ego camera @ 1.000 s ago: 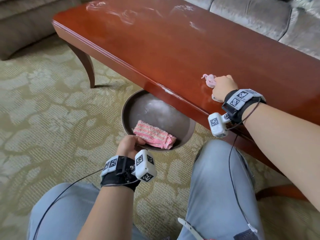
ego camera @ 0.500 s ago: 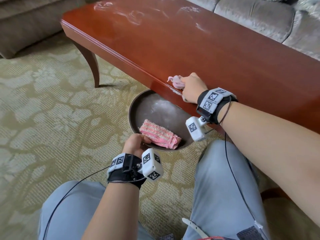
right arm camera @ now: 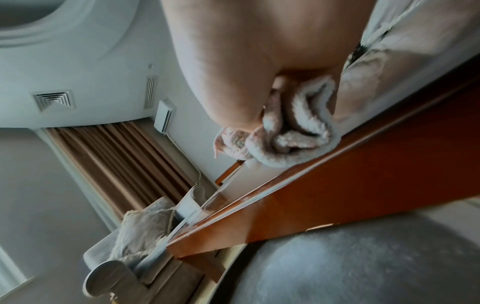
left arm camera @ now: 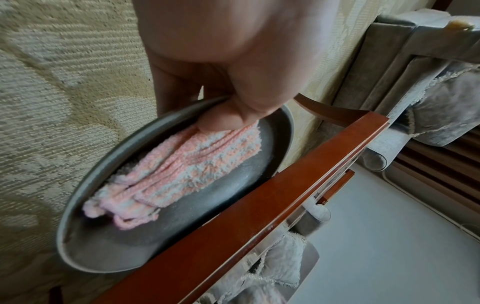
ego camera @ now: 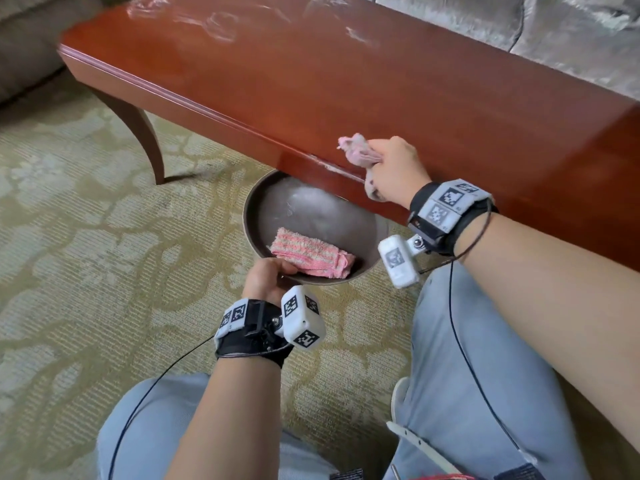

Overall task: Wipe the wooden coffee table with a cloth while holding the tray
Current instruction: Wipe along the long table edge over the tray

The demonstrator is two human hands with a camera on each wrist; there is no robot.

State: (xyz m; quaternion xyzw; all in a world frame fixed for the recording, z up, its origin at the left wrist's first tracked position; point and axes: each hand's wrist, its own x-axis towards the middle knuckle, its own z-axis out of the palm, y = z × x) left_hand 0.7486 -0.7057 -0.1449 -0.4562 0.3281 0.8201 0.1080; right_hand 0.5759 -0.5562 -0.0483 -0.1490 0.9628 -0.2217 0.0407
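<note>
A glossy red-brown wooden coffee table (ego camera: pixel 346 81) fills the upper head view. My right hand (ego camera: pixel 391 168) grips a bunched pink cloth (ego camera: pixel 358 150) and presses it on the tabletop at the near edge; the right wrist view shows the cloth (right arm camera: pixel 293 131) crumpled under the fingers. Below that edge, my left hand (ego camera: pixel 266 275) holds a round dark tray (ego camera: pixel 252 202) by its near rim, thumb on top. A folded pink-and-white striped towel (ego camera: pixel 311 254) lies in the tray (left arm camera: pixel 83 185), the thumb touching the towel (left arm camera: pixel 187 164) in the left wrist view.
White smears (ego camera: pixel 214 22) streak the far tabletop, with a small pale patch (ego camera: pixel 325 162) on the near edge. Grey sofas (ego camera: pixel 519 26) stand behind and left of the table. A curved table leg (ego camera: pixel 145 140) rises from the patterned carpet (ego camera: pixel 86 237). My knees (ego camera: pixel 467 358) are below.
My right hand has slid the pink cloth leftward along the near table edge, to above the tray. The left hand keeps its hold on the tray.
</note>
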